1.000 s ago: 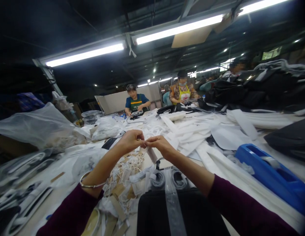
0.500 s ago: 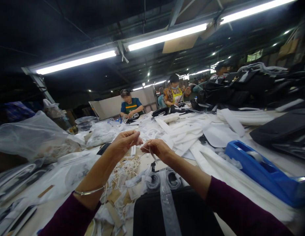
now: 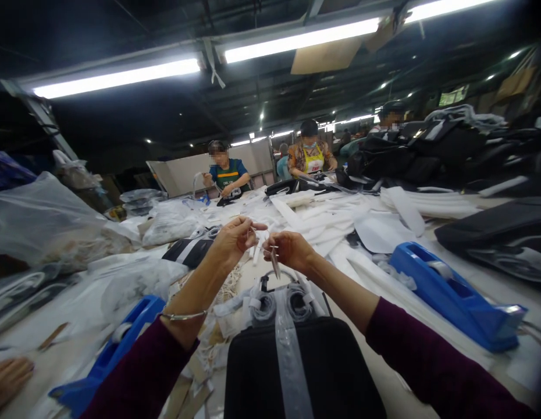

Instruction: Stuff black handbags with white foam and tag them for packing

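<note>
Tag, with a thin white cord, hangs nearly edge-on from the right hand, above the far end of the black bag. The right hand is closed in a pinch at the tag's upper end. The left hand is partly open, index finger extended; whether it grips the cord cannot be told.

Changes from half a second earlier: a blue tape dispenser now stands beside the left forearm, and another person's hand has appeared at the left edge of the tabletop.

Markings: lettering on the green apron and red lettering on the yellow apron are too small to read reliably.

Count: one tag held; two blue tape dispensers, the second to the right; two plastic-wrapped rolls at the bag's far end; one clear strip along the bag; three tube lamps overhead.
</note>
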The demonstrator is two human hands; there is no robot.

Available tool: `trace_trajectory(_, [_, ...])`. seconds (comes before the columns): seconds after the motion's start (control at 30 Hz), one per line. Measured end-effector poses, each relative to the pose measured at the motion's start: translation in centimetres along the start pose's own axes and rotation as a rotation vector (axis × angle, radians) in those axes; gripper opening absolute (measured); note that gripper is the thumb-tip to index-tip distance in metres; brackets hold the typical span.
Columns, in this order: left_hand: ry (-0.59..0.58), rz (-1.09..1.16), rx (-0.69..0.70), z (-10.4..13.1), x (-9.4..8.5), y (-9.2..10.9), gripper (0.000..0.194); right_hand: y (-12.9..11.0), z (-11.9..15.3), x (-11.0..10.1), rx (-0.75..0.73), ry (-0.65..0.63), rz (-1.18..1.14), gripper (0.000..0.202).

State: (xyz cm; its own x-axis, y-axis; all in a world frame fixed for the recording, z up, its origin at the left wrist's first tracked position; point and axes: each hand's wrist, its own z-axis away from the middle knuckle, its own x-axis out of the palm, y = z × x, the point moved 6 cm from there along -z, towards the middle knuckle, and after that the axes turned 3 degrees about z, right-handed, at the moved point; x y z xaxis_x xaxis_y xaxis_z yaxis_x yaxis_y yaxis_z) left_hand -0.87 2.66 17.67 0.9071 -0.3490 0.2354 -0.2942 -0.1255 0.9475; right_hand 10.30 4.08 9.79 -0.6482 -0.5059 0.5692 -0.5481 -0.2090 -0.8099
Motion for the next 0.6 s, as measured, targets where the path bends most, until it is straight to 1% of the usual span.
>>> trace_trajectory(0.07, [-0.057, 0.009, -0.002, -0.3, 0.7, -0.3, 0.021, -0.2, -0.1, -0.5, -0.013, -0.008, 0.055, 0.015])
trace_trajectory(0.17, [-0.121, -0.002, -0.034, -0.4, 1.9, -0.4, 0.019, -0.6, -0.5, -0.8, -0.096, -0.02, 0.204, 0.019])
trace_trajectory(0.27, [-0.155, -0.049, -0.087, -0.1, 2.9, -0.2, 0.016, -1.1, -1.0, -1.6, -0.183, 0.054, 0.319, 0.021])
trace_trajectory(0.33, [-0.161, -0.073, -0.122, 0.2, 3.2, -0.2, 0.017, -1.3, -1.2, -2.4, -0.204, 0.112, 0.291, 0.021])
trace_trajectory(0.4, [-0.157, -0.08, -0.147, 0.4, 3.3, -0.2, 0.018, -1.3, -1.2, -2.9, -0.22, 0.126, 0.244, 0.022])
trace_trajectory(0.5, [-0.156, -0.077, -0.162, 0.5, 3.3, -0.5, 0.019, -1.3, -0.9, -3.0, -0.231, 0.105, 0.21, 0.021])
trace_trajectory(0.6, [-0.155, -0.074, -0.15, 0.4, 3.4, -0.6, 0.019, -1.1, -0.5, -2.5, -0.223, 0.054, 0.175, 0.019])
